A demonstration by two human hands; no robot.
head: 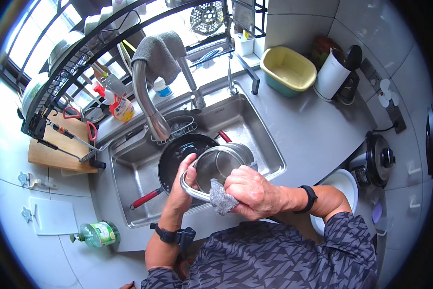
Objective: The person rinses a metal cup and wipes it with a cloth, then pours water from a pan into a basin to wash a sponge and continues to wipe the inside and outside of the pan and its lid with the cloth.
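Over the front of a stainless-steel sink (137, 177), my left hand (182, 180) grips a curved metal handle (193, 192) at its left end. That handle belongs to a cylindrical metal vessel (240, 151), tilted so that its open mouth faces me. My right hand (250, 191) pinches a grey scouring cloth (221, 198) against the handle's right part. A black frying pan (176, 155) with a red handle (146, 198) lies in the sink beneath, partly covered by the vessel. Another red handle (224, 136) shows behind the vessel; what it belongs to is hidden.
The arched faucet (147, 97), draped with a grey cloth (158, 54), rises behind the sink. A black dish rack (90, 47) spans the window. A yellow-green basin (288, 72) and a white kettle (332, 76) stand right; a green soap bottle (97, 234) stands left.
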